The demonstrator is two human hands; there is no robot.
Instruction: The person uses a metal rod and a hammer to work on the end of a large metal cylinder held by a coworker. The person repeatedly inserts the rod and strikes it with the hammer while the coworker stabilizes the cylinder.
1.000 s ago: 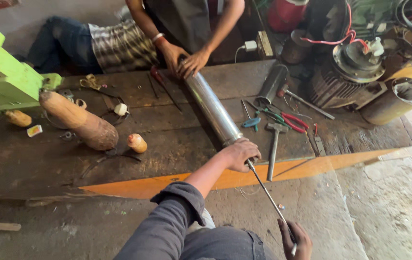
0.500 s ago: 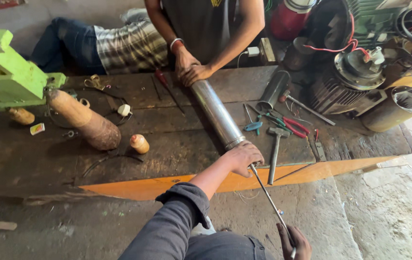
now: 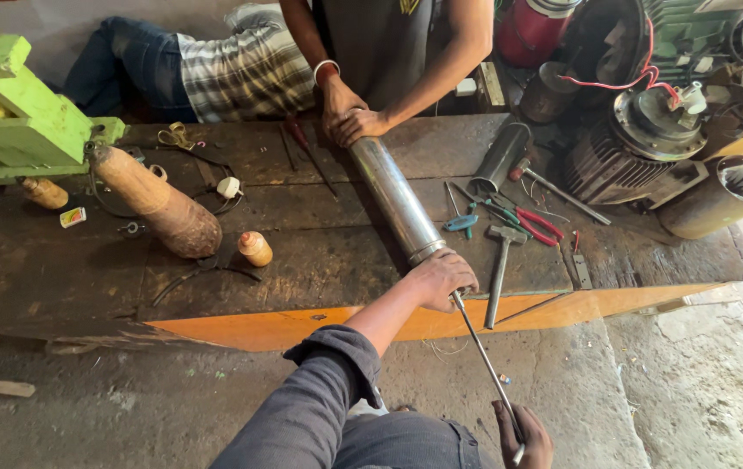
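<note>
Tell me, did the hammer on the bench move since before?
No. The hammer lies in the same spot, beside the red-handled pliers near the orange bench edge; only the camera shifted.

We see a smooth, shiny metal cylinder (image 3: 393,200), a thin bright steel rod (image 3: 483,360), a dull metal hammer (image 3: 500,260), and a rough, dark, stained wooden counter (image 3: 302,260) with an orange-painted near edge.
</note>
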